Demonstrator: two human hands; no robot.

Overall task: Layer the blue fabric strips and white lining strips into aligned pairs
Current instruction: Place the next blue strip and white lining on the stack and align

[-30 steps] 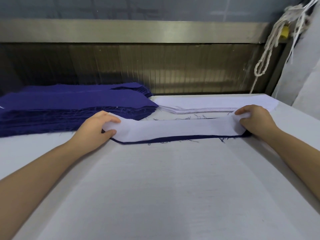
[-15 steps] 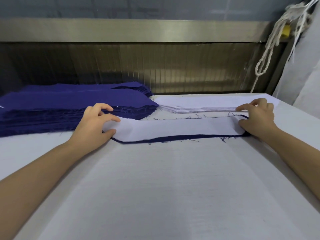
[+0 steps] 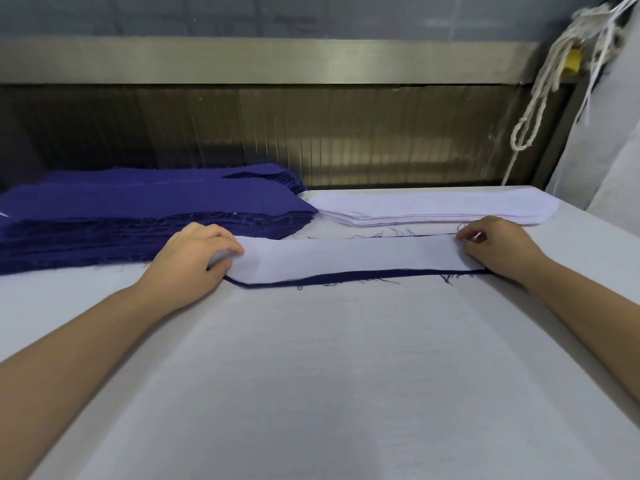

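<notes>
Pale worktable (image 3: 311, 375), one white strip (image 3: 346, 258) being squared over a blue strip (image 3: 346, 276).
The left hand (image 3: 197, 258) pinches the white strip's left end; the right hand (image 3: 498, 247) curls onto the right end, pinch or press unclear. Both strips lie flat between the hands, blue showing along the near edge. Soft, light and fray-prone, they likely handle best by the ends. Behind sit the blue stack (image 3: 138, 216) and white stack (image 3: 433, 209).
</notes>
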